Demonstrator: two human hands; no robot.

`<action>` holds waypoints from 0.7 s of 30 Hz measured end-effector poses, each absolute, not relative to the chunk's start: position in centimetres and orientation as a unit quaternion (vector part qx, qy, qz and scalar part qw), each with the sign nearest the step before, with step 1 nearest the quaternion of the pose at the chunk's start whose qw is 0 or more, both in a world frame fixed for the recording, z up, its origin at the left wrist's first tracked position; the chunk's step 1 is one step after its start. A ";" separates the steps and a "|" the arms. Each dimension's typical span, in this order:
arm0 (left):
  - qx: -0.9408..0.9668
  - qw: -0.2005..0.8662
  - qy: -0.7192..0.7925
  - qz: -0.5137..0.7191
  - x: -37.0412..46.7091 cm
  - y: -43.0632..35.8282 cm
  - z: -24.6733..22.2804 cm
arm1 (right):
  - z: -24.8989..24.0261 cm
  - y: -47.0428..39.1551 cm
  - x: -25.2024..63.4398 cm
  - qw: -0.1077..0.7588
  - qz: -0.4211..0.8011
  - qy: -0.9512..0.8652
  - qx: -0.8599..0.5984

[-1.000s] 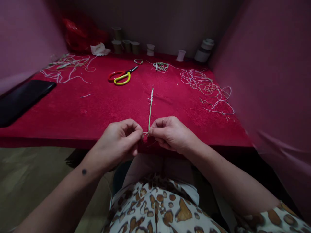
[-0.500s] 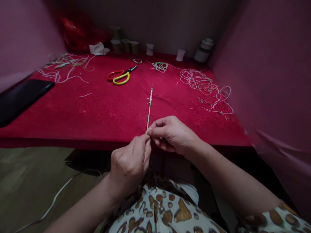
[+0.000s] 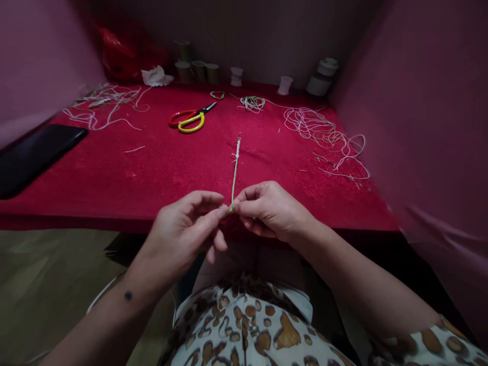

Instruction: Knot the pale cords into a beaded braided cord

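A thin braided cord [image 3: 235,175], pale green with a white knotted stretch at its far end, runs straight toward me over the red cloth. The fingertips of my right hand [image 3: 272,208] are closed in a pinch on its near end. My left hand [image 3: 186,229] is just left of that end, its thumb against the strands and its index finger lifted apart. Some strands loop between the two hands; their loose ends are mostly hidden by my fingers.
Red-and-yellow scissors [image 3: 192,119] lie beyond my left hand. A black phone [image 3: 40,155] is at the left, near tangled threads [image 3: 109,104]. White thread [image 3: 310,127] sprawls at the right. Spools [image 3: 236,76] and a white bottle [image 3: 322,77] stand at the back.
My left hand has turned and opened out from a closed fist, shifting a little left, with its thumb at the cord. My right hand stays in nearly the same pinch.
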State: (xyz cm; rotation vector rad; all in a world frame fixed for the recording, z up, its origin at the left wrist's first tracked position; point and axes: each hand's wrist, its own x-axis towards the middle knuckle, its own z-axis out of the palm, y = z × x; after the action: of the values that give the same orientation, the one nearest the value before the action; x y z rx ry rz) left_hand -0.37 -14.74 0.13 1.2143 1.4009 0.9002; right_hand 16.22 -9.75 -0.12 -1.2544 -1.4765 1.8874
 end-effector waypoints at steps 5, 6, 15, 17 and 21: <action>0.450 0.641 0.514 0.350 0.4 -13.2 -0.4 | 0.1 -9.8 16.5 0.208 0.674 -0.553 -0.445; 0.445 0.650 0.508 0.349 0.5 -13.1 -0.4 | 0.2 -9.7 16.5 0.204 0.669 -0.557 -0.449; 0.540 0.532 0.566 0.325 0.7 -13.1 -0.6 | -0.4 -10.0 15.7 0.197 0.536 -0.655 -0.495; 0.564 0.498 0.581 0.311 0.6 -13.2 -0.8 | -0.7 -10.2 15.7 0.211 0.450 -0.713 -0.494; 0.565 0.486 0.594 0.302 0.8 -13.1 -1.0 | -0.6 -11.2 16.1 0.212 0.299 -0.777 -0.512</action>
State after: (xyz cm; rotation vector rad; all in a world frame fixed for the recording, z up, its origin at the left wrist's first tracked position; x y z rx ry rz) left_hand 0.76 -13.15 -1.04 1.3756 1.4464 0.7359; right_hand 16.13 -11.22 -0.60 -1.4219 -2.1576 0.8318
